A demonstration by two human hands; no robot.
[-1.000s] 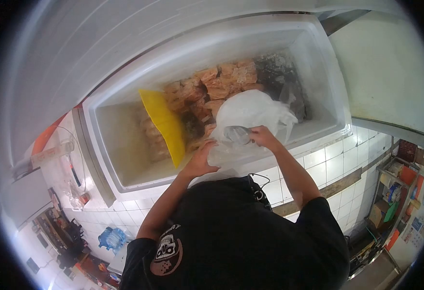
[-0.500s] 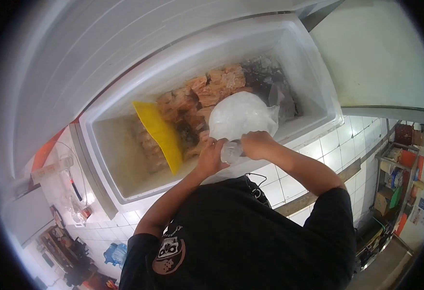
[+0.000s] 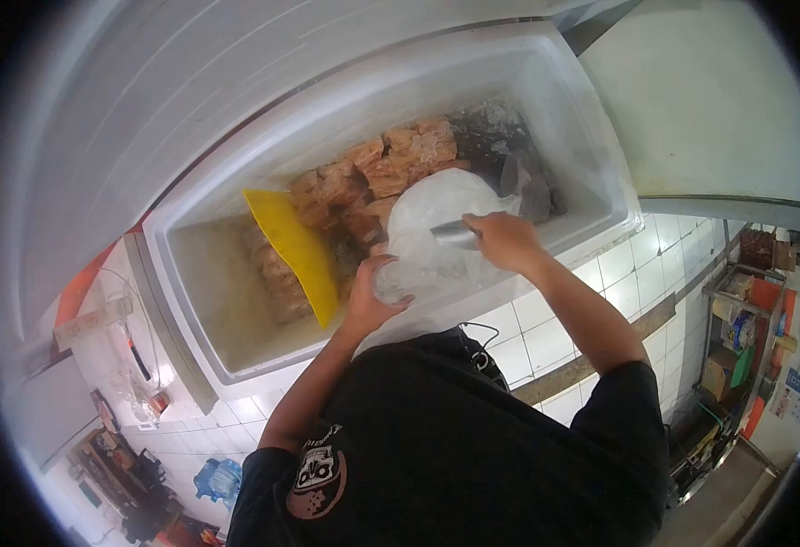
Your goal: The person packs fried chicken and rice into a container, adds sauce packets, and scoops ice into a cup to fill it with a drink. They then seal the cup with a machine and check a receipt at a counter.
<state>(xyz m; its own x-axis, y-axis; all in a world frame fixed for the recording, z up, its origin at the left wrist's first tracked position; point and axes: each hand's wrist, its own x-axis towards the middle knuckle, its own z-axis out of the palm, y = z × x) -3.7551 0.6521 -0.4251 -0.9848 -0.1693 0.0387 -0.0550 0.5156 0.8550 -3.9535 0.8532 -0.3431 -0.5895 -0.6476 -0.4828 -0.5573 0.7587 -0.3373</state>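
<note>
My left hand (image 3: pixel 373 296) is curled around a clear plastic cup (image 3: pixel 389 281) at the near edge of the chest freezer (image 3: pixel 227 342). In my right hand (image 3: pixel 505 241) is a silvery metal scoop (image 3: pixel 455 234), its head pointing left over a white plastic bag (image 3: pixel 436 193). The bag is full and rounded and seems to hold ice, though its contents are hard to make out. Beneath and behind it lie frozen orange-brown packs (image 3: pixel 409 155). A yellow sheet-like divider (image 3: pixel 295 255) stands tilted to the left of my left hand.
Dark frosty packs (image 3: pixel 491 128) lie at the freezer's right end. Its raised lid (image 3: pixel 190 82) rises behind. White floor tiles (image 3: pixel 546 337) show on the near side, with a cluttered shelf rack (image 3: pixel 737 337) at right and a blue water jug (image 3: pixel 218 480) at lower left.
My right hand has moved away from the cup, forward over the white bag, bringing the scoop into plain view. My left hand has shifted slightly left with the cup.
</note>
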